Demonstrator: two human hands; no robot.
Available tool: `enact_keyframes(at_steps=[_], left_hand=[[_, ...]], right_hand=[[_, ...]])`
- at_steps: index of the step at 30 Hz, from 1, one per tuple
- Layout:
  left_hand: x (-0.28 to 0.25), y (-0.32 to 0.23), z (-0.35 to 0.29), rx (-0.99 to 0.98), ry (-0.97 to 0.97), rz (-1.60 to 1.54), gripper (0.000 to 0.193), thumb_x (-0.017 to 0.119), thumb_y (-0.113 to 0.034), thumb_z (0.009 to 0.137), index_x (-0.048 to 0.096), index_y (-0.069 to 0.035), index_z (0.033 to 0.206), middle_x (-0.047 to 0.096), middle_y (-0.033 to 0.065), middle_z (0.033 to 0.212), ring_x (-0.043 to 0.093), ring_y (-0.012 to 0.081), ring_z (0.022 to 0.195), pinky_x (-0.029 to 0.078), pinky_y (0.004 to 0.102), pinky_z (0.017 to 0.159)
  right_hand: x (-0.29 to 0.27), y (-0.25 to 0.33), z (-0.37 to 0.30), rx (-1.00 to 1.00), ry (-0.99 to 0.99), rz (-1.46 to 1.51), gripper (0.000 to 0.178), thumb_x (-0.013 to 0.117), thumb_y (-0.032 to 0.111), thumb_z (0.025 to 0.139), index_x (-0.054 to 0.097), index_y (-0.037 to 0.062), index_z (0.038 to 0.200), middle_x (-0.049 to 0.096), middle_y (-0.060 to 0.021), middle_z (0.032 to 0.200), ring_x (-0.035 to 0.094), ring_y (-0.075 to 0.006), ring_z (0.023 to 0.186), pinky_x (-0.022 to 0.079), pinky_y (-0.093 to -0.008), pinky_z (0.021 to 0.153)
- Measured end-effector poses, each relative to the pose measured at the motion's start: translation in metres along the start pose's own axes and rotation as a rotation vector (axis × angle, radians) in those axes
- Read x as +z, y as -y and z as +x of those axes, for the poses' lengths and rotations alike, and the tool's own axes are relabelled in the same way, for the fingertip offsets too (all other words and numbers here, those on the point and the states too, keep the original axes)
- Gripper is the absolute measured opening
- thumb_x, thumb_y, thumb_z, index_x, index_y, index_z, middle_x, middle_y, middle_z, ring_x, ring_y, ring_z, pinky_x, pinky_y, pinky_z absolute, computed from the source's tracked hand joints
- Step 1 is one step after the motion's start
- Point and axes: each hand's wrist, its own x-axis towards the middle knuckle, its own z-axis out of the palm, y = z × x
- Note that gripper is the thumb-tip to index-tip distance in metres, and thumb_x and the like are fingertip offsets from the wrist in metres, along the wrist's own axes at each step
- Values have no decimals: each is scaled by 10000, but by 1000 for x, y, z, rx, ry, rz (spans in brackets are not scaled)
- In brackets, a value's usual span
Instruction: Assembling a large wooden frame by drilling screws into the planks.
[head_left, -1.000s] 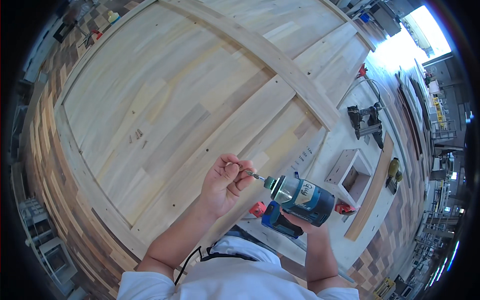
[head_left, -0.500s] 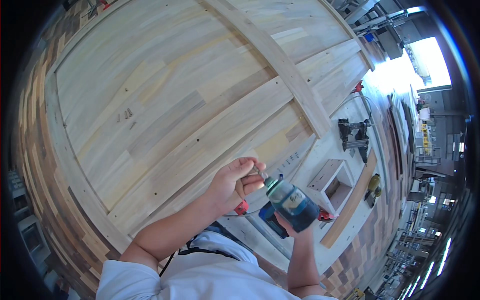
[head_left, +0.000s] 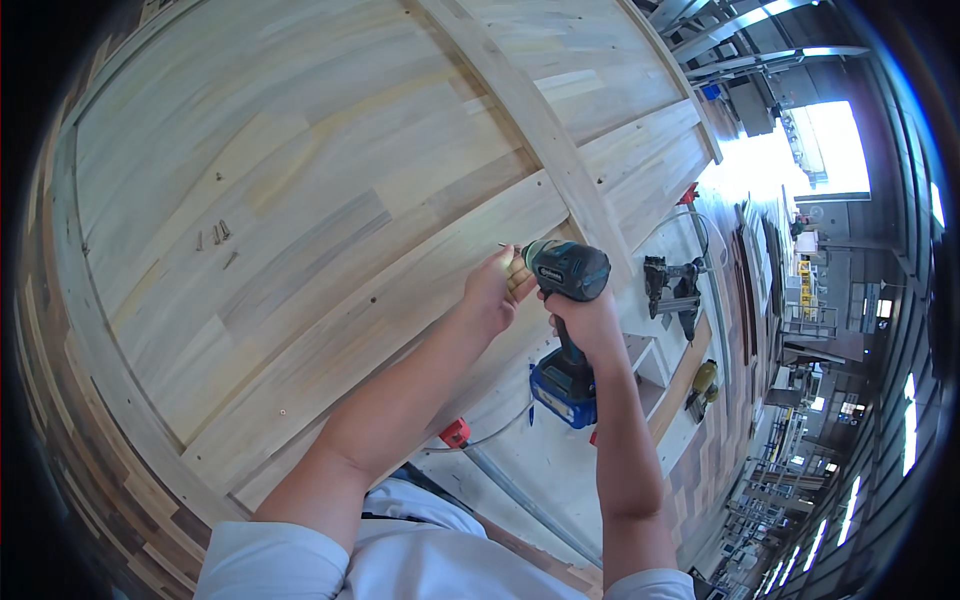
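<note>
On the far left, a big wood panel fills most of the view, w/ a frame strip along its curved left edge and a wide flat board running diagonally across it. A few loose screws lie on the bare panel, upper left, well apart from the hands. Some small dark dots show along the flat board, prob. screw heads already in, though too small to be sure; a long stretch of it looks bare, so I'd judge the fastening is partway done w/ more spots left.

Moving to centre: left hand sits at the nose of the drill, fingers closed in a pinch around a screw, its tip just at the board near where a crossing rail meets it. This screw isn't driven yet.

Just right of that, right hand is wrapped tight round the handle of the teal cordless drill, blue battery below the fist.

Further right, on the pale worktop: a red clamp-like bit w/ a grey hose, a nail gun, and a yellow-green tool. Workshop racks and a bright doorway sit at the far right.
</note>
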Motion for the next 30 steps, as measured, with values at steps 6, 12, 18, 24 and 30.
enact_keyframes(at_steps=[6, 12, 18, 24, 30], left_hand=[[1, 1, 14, -12, -4, -44, 188, 411, -223, 961, 523, -73, 981, 613, 22, 799, 624, 126, 697, 546, 247, 626], [9, -16, -10, -25, -178, 395, 153, 523, -227, 904, 563, -80, 890, 585, 53, 749, 602, 156, 681, 515, 267, 601], [84, -41, -20, 1301, 237, 1236, 302, 604, -344, 756, 630, -62, 861, 618, 119, 813, 595, 307, 756, 472, 395, 690], [80, -33, -19, 1198, 243, 1223, 108, 574, -182, 686, 625, -97, 729, 625, 89, 722, 599, 308, 714, 479, 412, 623], [68, -30, -16, 1209, 255, 1166, 84, 584, -156, 665, 609, -87, 706, 604, 93, 667, 592, 287, 661, 468, 392, 593]], right_hand=[[-9, 12, 18, 75, 66, -27, 112, 651, 59, 685, 607, 13, 778, 554, -28, 569, 520, -114, 454, 416, -275, 430], [-17, 26, 29, 128, 118, -146, 142, 664, 73, 685, 599, 13, 795, 553, -34, 583, 531, -120, 477, 430, -286, 448], [-22, 39, 49, -117, 319, -535, 82, 571, 90, 794, 567, 23, 842, 576, -52, 625, 563, -129, 532, 455, -270, 492], [-25, 25, 48, -371, 276, -662, 292, 583, 88, 755, 527, 4, 1029, 610, -138, 891, 597, -284, 850, 471, -358, 710], [-24, 17, 52, -201, 275, -766, 426, 676, 108, 726, 526, 28, 1116, 561, -127, 1096, 531, -258, 1028, 426, -356, 876]])
